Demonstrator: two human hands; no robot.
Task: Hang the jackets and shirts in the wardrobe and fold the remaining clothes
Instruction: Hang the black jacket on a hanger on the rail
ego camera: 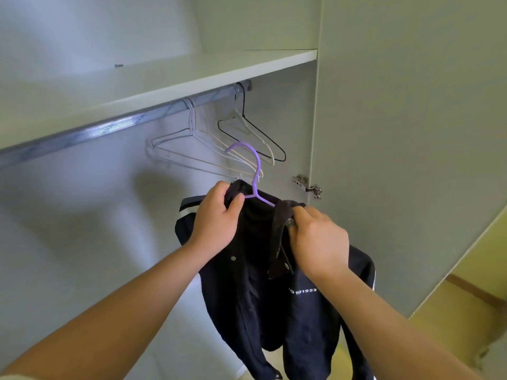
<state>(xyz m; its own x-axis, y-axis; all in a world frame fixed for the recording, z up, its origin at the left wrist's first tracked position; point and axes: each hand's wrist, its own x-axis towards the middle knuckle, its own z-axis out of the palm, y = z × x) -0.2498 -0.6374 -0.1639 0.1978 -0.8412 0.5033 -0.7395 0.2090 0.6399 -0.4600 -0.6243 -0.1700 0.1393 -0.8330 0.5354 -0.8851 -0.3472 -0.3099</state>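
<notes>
A dark navy jacket (263, 305) with white stripes and white chest lettering hangs on a purple hanger (253, 171), held in the air below the wardrobe rail (115, 126). My left hand (216, 215) grips the jacket's left shoulder and collar beside the hanger's neck. My right hand (315, 237) pinches the right collar edge near a snap button. The hanger's hook is free, below and in front of the rail.
Several bare wire hangers (197, 149) and a black one (255, 133) hang on the rail at the right. A white shelf (170, 78) sits just above the rail. The open wardrobe door (397, 133) with its hinge (308, 185) stands at the right.
</notes>
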